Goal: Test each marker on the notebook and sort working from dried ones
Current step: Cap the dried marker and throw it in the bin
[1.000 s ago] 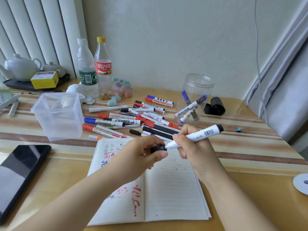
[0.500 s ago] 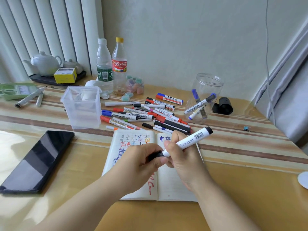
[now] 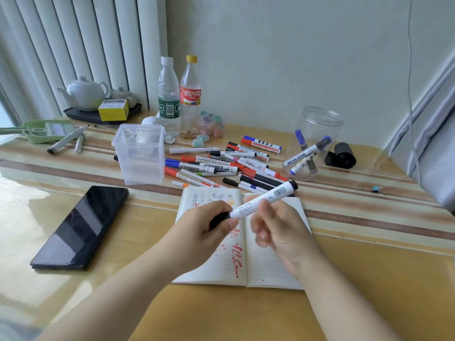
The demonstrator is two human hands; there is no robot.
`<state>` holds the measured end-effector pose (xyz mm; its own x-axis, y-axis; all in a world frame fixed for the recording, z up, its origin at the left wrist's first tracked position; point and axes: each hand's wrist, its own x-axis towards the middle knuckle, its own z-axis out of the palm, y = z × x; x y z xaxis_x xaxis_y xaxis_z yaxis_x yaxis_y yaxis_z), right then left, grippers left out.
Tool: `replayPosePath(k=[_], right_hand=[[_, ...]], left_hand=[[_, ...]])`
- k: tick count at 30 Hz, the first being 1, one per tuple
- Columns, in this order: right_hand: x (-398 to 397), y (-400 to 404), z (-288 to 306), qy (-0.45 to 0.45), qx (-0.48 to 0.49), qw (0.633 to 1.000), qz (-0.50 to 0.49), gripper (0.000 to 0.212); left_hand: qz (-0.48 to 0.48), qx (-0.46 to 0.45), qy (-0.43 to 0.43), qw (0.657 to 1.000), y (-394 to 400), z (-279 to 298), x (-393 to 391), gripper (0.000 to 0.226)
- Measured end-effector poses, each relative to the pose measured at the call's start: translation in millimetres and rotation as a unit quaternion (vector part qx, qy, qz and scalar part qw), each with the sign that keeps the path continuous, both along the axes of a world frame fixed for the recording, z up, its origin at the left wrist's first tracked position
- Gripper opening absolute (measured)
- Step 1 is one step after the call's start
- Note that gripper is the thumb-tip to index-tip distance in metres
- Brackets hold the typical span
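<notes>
Wooden surface (image 3: 369, 279): glossy, with brown stripes across the far part; it carries everything below.
Notebook (image 3: 268, 271): lies open in front of the person, red scribbles on the left page, small written characters at its top; both hands hover over it.
Phone (image 3: 78, 230): dark screen, flat on the surface, left of the notebook and apart from it.
Square plastic container (image 3: 140, 156): clear, upright, behind the phone, just left of the marker pile.
Round clear jar (image 3: 312, 143): stands at the far right, with a few markers leaning inside it; a black lid (image 3: 342, 155) lies just beside it.
Two bottles (image 3: 179, 94): upright near the wall, one with white cap, one with yellow cap and red label.
Marker pile (image 3: 221, 166): many red, blue and black markers lying loose between the container and the jar, just behind the notebook.
Left hand (image 3: 204, 230): grip closed around the black cap end of the held marker; the cap is mostly hidden by the fingers.
Right hand (image 3: 283, 230): blurred; fingers are curled loosely near the marker body, and I cannot tell if they really touch it.
Held marker (image 3: 261, 201): white barrel with barcode, black far end, tilted up to the right above the notebook's top.
</notes>
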<state>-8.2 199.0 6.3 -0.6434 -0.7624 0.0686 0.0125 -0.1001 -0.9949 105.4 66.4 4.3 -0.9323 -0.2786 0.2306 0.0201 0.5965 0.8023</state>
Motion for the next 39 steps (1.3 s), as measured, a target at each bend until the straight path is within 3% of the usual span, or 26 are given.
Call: replayPosePath(k=[2, 3, 5, 7, 9, 11, 14, 22, 27, 31, 37, 39], right_hand=[[-11, 15, 5, 0.022, 0.005, 0.999, -0.035, 0.083], [-16, 22, 8, 0.054, 0.021, 0.997, -0.042, 0.076], [-20, 30, 17, 0.142, 0.099, 0.984, -0.032, 0.039], [-22, 31, 19, 0.219, 0.171, 0.960, -0.011, 0.016], [-18, 29, 17, 0.249, 0.187, 0.950, -0.001, 0.020], [-11, 26, 14, 0.264, 0.183, 0.947, -0.005, 0.023], [-2, 25, 4, 0.259, 0.155, 0.953, -0.034, 0.031], [-4, 22, -16, 0.218, 0.119, 0.967, -0.055, 0.026], [-11, 15, -15, 0.233, 0.158, 0.959, -0.018, 0.030], [-10, -6, -2, 0.202, 0.155, 0.966, 0.031, 0.019], [49, -69, 15, 0.224, 0.106, 0.961, 0.123, 0.003], [81, -95, 19, 0.234, 0.081, 0.957, 0.150, 0.022]], left_hand=[[0.011, -0.032, -0.032, 0.999, -7, 0, 3, 0.017], [0.011, -0.055, -0.049, 0.997, -9, 0, 4, 0.015], [0.003, -0.060, -0.065, 0.996, -11, 1, 2, 0.011], [-0.006, 0.001, -0.049, 0.999, -8, 1, -2, 0.019], [0.020, 0.135, -0.028, 0.990, -2, 2, -6, 0.035], [0.081, 0.220, 0.001, 0.972, 4, 1, -12, 0.035], [0.143, 0.178, 0.028, 0.973, 10, -1, -21, 0.034], [0.143, 0.117, 0.045, 0.982, 7, -12, -29, 0.035], [0.035, 0.223, -0.032, 0.974, -12, -10, -17, 0.033], [-0.006, 0.189, -0.030, 0.982, -37, 0, 10, 0.017], [0.159, 0.242, 0.098, 0.952, -80, 9, 101, 0.022], [0.233, 0.242, 0.145, 0.931, -95, 13, 160, 0.029]])
